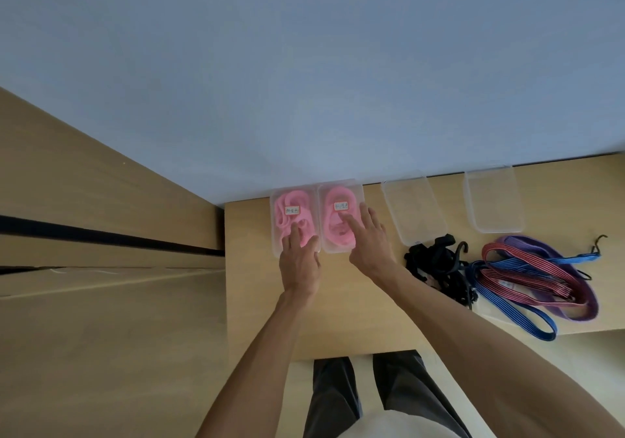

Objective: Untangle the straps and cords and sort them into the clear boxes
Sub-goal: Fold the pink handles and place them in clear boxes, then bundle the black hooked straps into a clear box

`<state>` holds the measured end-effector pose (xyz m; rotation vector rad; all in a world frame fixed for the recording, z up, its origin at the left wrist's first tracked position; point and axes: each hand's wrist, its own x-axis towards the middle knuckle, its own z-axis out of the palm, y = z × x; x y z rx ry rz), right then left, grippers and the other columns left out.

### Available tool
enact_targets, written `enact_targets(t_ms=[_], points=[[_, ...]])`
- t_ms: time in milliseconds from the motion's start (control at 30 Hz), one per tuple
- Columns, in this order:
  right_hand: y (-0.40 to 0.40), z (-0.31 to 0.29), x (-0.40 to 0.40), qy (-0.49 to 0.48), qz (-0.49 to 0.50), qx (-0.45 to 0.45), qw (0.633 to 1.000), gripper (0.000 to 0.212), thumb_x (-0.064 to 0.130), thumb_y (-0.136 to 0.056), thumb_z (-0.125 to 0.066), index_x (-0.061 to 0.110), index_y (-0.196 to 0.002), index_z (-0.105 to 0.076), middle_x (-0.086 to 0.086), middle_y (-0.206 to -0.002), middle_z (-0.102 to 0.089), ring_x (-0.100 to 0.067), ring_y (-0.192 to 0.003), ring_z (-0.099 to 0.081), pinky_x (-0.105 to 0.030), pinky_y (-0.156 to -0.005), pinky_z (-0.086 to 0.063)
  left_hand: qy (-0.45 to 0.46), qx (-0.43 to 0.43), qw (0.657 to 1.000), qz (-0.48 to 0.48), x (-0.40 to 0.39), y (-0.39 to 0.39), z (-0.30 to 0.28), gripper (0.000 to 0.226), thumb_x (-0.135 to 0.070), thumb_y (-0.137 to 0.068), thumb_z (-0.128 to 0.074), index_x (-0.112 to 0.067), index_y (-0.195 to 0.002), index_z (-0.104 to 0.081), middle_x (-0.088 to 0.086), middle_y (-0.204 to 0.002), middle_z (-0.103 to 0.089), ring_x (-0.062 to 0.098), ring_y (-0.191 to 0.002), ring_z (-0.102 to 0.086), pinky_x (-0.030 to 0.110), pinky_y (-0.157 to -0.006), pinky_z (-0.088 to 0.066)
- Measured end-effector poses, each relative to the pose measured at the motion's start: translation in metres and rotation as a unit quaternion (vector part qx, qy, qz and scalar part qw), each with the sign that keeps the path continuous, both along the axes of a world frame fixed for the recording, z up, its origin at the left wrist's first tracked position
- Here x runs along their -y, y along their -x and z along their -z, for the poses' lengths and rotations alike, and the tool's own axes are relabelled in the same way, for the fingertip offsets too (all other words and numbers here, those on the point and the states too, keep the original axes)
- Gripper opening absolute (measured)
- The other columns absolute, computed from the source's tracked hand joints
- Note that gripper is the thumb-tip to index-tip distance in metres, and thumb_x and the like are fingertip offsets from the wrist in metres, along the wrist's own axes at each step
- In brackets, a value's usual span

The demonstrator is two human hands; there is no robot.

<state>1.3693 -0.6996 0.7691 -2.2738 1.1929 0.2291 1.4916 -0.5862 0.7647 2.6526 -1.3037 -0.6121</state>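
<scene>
Two small white labels with an orange border, one on the lid of the left clear box (293,221) holding pink cord, one on the lid of the neighbouring clear box (341,216). Dark handwritten characters on each label (292,210), too blurred to read. No other text, number or brand legible.

left hand (299,261): fingers flat on the left pink-filled box (293,216)
right hand (370,241): same deal, on the neighbouring pink-filled box (340,216)
tangle of straps (500,271): off right

One head-worn view looks steeply down, close over the wooden table (338,319) against the wall.
</scene>
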Motion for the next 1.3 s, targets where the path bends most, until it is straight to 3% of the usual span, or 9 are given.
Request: enact_targets(t_ms=[100, 167, 267, 467, 600, 733, 967, 1133, 1300], points=[[0.011, -0.008, -0.006, 0.012, 0.025, 0.03, 0.999, 0.076, -0.009, -0.077, -0.056, 0.023, -0.146, -0.043, -0.017, -0.161, -0.024, -0.034, -0.148, -0.025, -0.043, -0.111, -0.036, 0.016, 0.0, 1.0, -0.007, 0.002, 0.007, -0.007, 0.025, -0.014, -0.093, -0.061, -0.017, -0.118, -0.061, 0.011, -0.152, -0.04, 0.032, -0.135, -0.043, 0.042, -0.076, -0.06], [0.021, -0.013, -0.009, 0.015, 0.049, 0.034, 0.998, 0.062, -0.005, -0.08, -0.055, 0.017, -0.139, -0.051, -0.013, -0.149, -0.041, -0.034, -0.129, -0.048, -0.039, -0.096, -0.046, 0.046, -0.016, 0.999, -0.005, 0.006, 0.018, -0.015, 0.024, -0.012, -0.093, -0.06, -0.015, -0.117, -0.063, 0.012, -0.147, -0.045, 0.03, -0.137, -0.044, 0.043, -0.075, -0.06], [0.037, -0.026, -0.013, 0.011, 0.093, 0.039, 0.995, 0.051, 0.001, -0.086, -0.056, 0.016, -0.135, -0.055, -0.004, -0.137, -0.052, -0.028, -0.106, -0.062, -0.037, -0.075, -0.052, 0.097, -0.072, 0.993, 0.008, 0.018, 0.04, -0.031, 0.029, -0.01, -0.092, -0.06, -0.015, -0.12, -0.066, 0.007, -0.129, -0.06, 0.024, -0.11, -0.063, 0.038, -0.078, -0.057], [0.085, -0.06, 0.002, 0.007, 0.161, 0.054, 0.985, 0.047, 0.006, -0.089, -0.052, 0.018, -0.135, -0.055, -0.007, -0.119, -0.064, -0.029, -0.101, -0.065, -0.039, -0.08, -0.055, 0.101, -0.102, 0.989, 0.045, 0.046, 0.087, -0.061, 0.031, -0.012, -0.095, -0.057, -0.016, -0.125, -0.064, 0.006, -0.124, -0.065, 0.023, -0.11, -0.063, 0.035, -0.086, -0.053], [0.128, -0.077, 0.026, -0.002, 0.184, 0.067, 0.981, 0.043, 0.007, -0.09, -0.049, 0.019, -0.131, -0.058, -0.007, -0.115, -0.068, -0.028, -0.099, -0.066, -0.039, -0.079, -0.055, 0.087, -0.088, 0.989, 0.086, 0.06, 0.125, -0.075, 0.012, -0.003, -0.088, -0.05, -0.009, -0.087, -0.06, 0.005, -0.083, -0.063, 0.024, -0.079, -0.06, 0.032, -0.06, -0.041], [0.176, -0.074, 0.052, 0.0, 0.198, 0.054, 0.979, 0.04, 0.007, -0.091, -0.045, 0.019, -0.126, -0.061, -0.013, -0.105, -0.072, -0.032, -0.092, -0.067, -0.033, -0.066, -0.047, 0.063, -0.11, 0.991, 0.047, 0.078, 0.17, -0.079, 0.014, -0.002, -0.087, -0.047, -0.008, -0.075, -0.052, 0.005, -0.068, -0.055, 0.027, -0.066, -0.054, 0.034, -0.052, -0.034], [0.244, -0.059, 0.073, -0.063, 0.158, -0.003, 0.985, 0.023, 0.017, -0.096, -0.048, 0.013, -0.112, -0.064, -0.016, -0.103, -0.068, -0.036, -0.098, -0.065, -0.043, -0.082, -0.057, -0.046, -0.154, 0.987, -0.013, 0.093, 0.243, -0.057, 0.015, -0.024, -0.09, -0.054, -0.018, -0.079, -0.061, -0.002, -0.076, -0.061, 0.02, -0.072, -0.06, 0.03, -0.061, -0.046], [0.269, -0.044, 0.065, -0.108, 0.126, -0.017, 0.986, 0.027, 0.017, -0.09, -0.047, 0.016, -0.113, -0.062, -0.017, -0.105, -0.064, -0.038, -0.093, -0.065, -0.037, -0.073, -0.052, -0.087, -0.166, 0.982, -0.009, 0.087, 0.277, -0.037, 0.032, -0.051, -0.082, -0.068, -0.023, -0.076, -0.052, -0.01, -0.07, -0.054, 0.013, -0.065, -0.053, 0.026, -0.054, -0.035], [0.283, -0.028, 0.048, -0.147, 0.125, 0.002, 0.981, 0.027, 0.018, -0.088, -0.049, 0.021, -0.113, -0.06, -0.009, -0.103, -0.067, -0.034, -0.096, -0.063, -0.035, -0.071, -0.046, -0.107, -0.146, 0.983, -0.001, 0.078, 0.292, -0.02, 0.027, -0.035, -0.08, -0.071, -0.022, -0.067, -0.051, -0.011, -0.063, -0.052, 0.014, -0.062, -0.055, 0.024, -0.048, -0.032]])
